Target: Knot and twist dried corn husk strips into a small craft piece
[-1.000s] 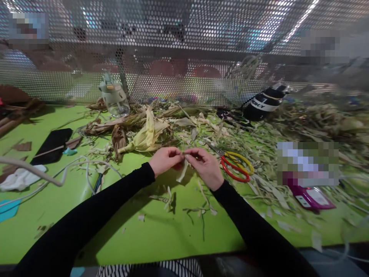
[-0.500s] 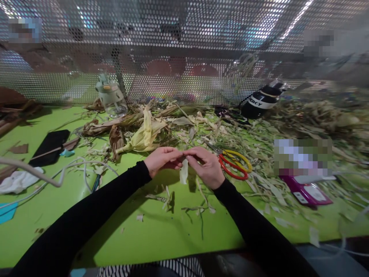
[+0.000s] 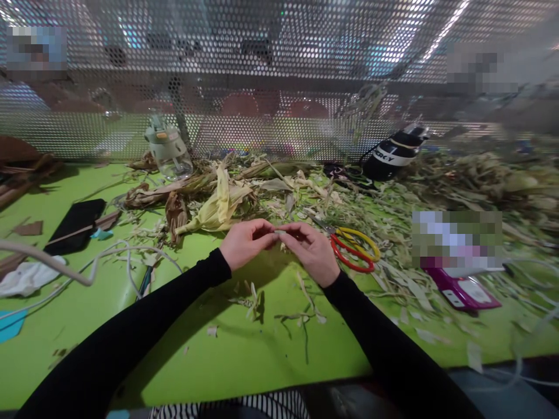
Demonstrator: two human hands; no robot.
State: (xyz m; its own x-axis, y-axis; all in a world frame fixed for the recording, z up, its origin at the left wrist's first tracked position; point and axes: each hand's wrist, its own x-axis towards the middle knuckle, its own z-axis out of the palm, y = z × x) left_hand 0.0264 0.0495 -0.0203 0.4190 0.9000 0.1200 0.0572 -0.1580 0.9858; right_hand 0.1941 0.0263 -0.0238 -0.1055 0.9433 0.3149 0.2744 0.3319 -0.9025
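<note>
My left hand and my right hand meet fingertip to fingertip above the table. Pinched between them is a small pale corn husk strip, mostly hidden by the fingers. Just right of my right hand lie scissors with one red and one yellow handle. Behind my left hand rests a yellowish corn husk with its layers peeled open. Below the hands, thin husk scraps are scattered on the green surface.
Husk shreds cover the back and right of the green table. A clear bottle and a black bottle stand by the perforated metal screen. A black phone, white cables and a magenta device lie around.
The husk strip hung down between my hands before; now only a small bit shows at the fingertips. Both hands stay in nearly the same place.
</note>
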